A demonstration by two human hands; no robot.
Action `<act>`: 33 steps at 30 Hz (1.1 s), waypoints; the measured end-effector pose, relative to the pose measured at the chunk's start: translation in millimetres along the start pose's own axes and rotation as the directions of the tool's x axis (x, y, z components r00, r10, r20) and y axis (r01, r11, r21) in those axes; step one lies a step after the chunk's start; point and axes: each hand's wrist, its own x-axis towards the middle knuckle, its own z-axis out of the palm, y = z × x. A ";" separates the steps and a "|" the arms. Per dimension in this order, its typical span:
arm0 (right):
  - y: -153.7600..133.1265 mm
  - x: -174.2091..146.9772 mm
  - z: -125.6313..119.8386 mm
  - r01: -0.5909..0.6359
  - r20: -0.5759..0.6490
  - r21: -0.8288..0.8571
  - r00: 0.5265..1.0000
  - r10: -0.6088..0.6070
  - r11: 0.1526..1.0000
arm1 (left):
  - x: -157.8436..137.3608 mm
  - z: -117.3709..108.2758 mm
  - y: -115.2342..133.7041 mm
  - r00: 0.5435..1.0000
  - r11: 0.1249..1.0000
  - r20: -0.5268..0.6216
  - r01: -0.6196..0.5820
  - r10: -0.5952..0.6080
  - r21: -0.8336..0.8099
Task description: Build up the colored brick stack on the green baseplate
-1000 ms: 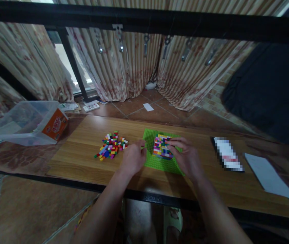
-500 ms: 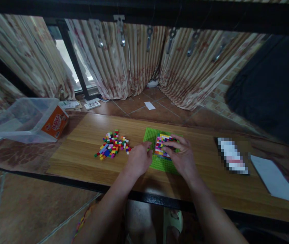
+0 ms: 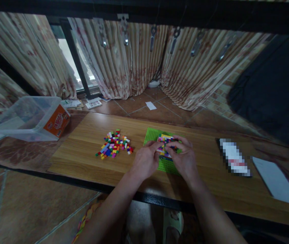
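The left hand (image 3: 146,160) has moved right, joining the right hand (image 3: 186,156) at the brick block (image 3: 165,138), so both now meet there. Each grip looks narrow; whether either pinches anything, I cannot tell. Multicoloured, layered and partly hidden, the block sits on the green baseplate (image 3: 150,134) on the desk (image 3: 79,149).

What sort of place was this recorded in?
Probably a room in a home: patterned curtains hang to a tiled floor, a pale green slipper shows below the wooden table, and toy bricks lie on it.

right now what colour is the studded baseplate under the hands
Bright green baseplate, head view.
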 end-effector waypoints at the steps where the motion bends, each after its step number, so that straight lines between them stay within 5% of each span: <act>1: -0.3 -0.4 0.0 0.010 0.003 -0.008 1.000 -0.010 1.000 | -0.1 0.9 -0.1 1.000 1.000 0.004 -0.015 0.015 0.006; 16: 1.5 -1.4 -0.7 0.069 0.009 -0.035 0.998 -0.069 0.997 | -4.9 3.4 1.1 1.000 0.996 0.001 0.001 -0.001 0.092; 25: -6.1 3.4 -10.8 0.024 -0.067 0.050 0.998 -0.020 0.998 | -3.9 -48.8 -29.2 0.948 0.905 -0.097 0.318 -0.303 0.283; 33: -6.7 3.9 -12.2 0.025 -0.064 0.030 0.998 -0.023 0.999 | -10.5 -65.6 -48.7 0.955 0.889 0.022 0.265 -0.295 0.372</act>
